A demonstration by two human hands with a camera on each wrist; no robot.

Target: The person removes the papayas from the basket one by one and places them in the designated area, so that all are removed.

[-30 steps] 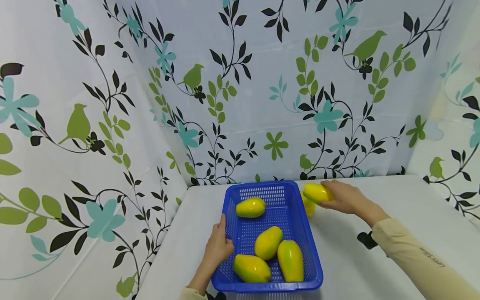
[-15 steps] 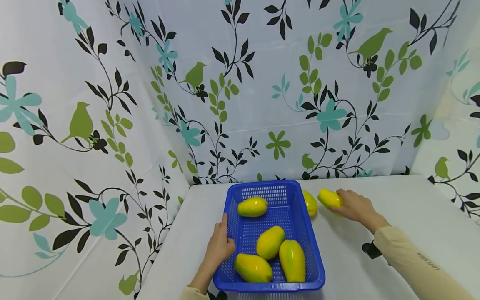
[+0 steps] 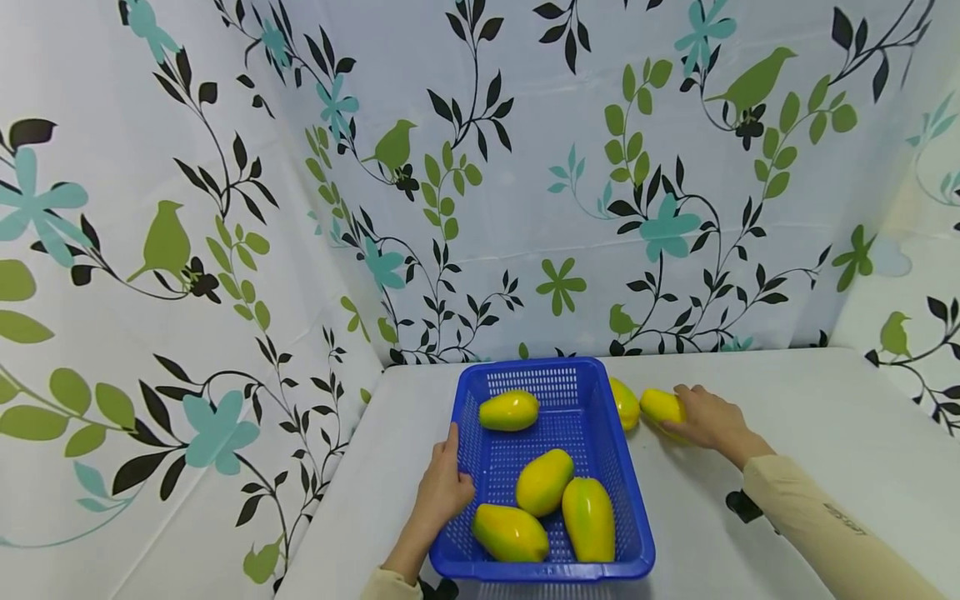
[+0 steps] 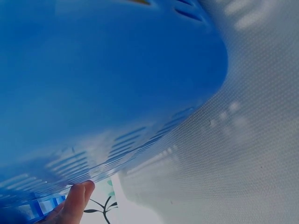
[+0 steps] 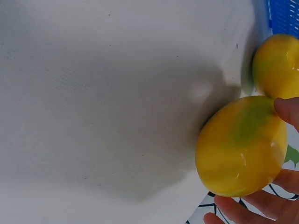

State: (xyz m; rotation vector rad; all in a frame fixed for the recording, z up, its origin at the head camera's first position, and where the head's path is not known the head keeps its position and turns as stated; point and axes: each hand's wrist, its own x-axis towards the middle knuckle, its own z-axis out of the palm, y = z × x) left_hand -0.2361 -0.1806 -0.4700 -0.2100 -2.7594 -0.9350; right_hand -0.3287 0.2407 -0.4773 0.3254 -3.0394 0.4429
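Note:
A blue plastic basket (image 3: 542, 572) stands on the white table, with several yellow-green papayas (image 3: 588, 518) lying in it. My left hand (image 3: 441, 493) grips its left rim; in the left wrist view, fingertips (image 4: 77, 200) show against the slotted wall. Right of the basket, my right hand (image 3: 711, 423) holds a papaya (image 3: 662, 407) low at the table surface. The right wrist view shows thumb and fingers around this papaya (image 5: 240, 149). Another papaya (image 3: 625, 405) lies between it and the basket's right wall, partly hidden by the rim.
The white table (image 3: 810, 417) extends to the right of the basket. A patterned curtain (image 3: 480, 208) with leaves and birds hangs behind the table and along its sides. One papaya (image 3: 509, 411) lies apart at the basket's far end.
My right hand has moved right and down with the papaya, away from the basket's edge to the table, then slightly back left. My left hand stays at the basket's rim.

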